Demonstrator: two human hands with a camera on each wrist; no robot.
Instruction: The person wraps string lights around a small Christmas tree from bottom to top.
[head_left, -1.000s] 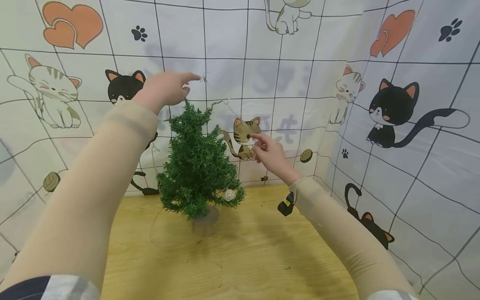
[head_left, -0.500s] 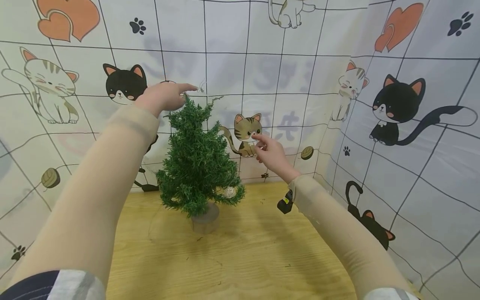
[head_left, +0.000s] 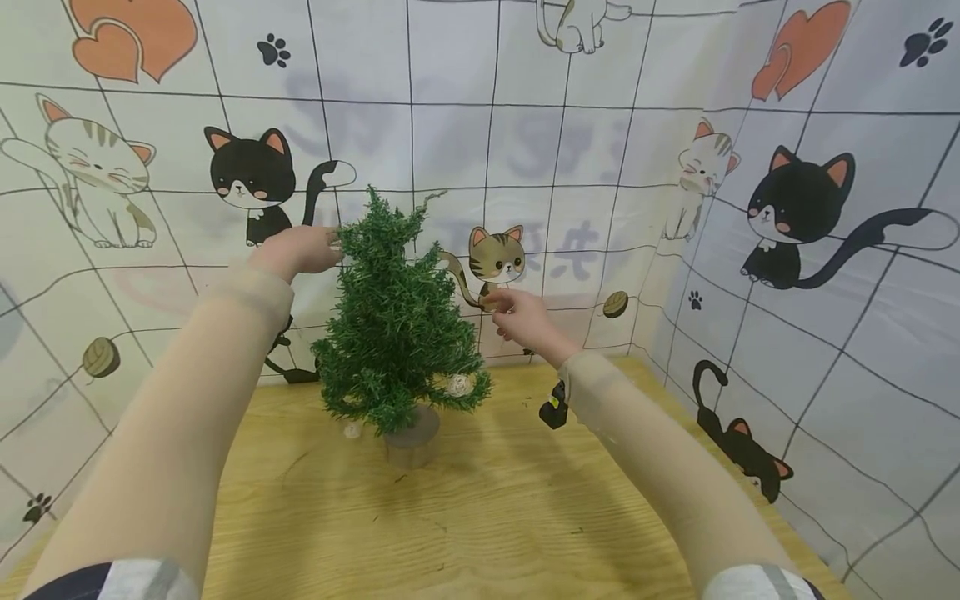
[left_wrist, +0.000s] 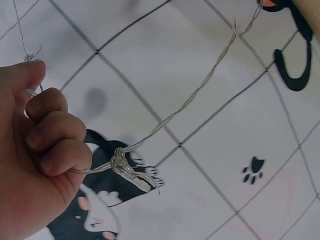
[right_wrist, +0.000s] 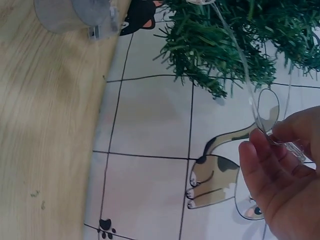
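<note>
A small artificial Christmas tree [head_left: 397, 317] stands on a round base [head_left: 411, 442], with a white openwork ball [head_left: 460, 384] among its lower right branches. My left hand [head_left: 303, 248] is beside the upper left of the tree. In the left wrist view its curled fingers hold a thin twisted wire [left_wrist: 190, 97], bunched into a knot [left_wrist: 119, 162] just beyond the fingers. To the right of the tree, my right hand [head_left: 525, 321] pinches a thin clear wire [right_wrist: 245, 65] with a small clear plastic piece [right_wrist: 296, 151] at the fingers. This wire runs up to the branches.
The wooden table [head_left: 487, 517] carries small green bits. A second small white ball [head_left: 352, 430] shows below the tree's left branches. Cat-printed cloth [head_left: 562, 75] hangs behind and at the right. A black device [head_left: 555, 408] is at my right wrist.
My left hand has come down from above the treetop to the tree's upper left side. My right hand has moved slightly down and left. A small white ball now shows under the left branches.
</note>
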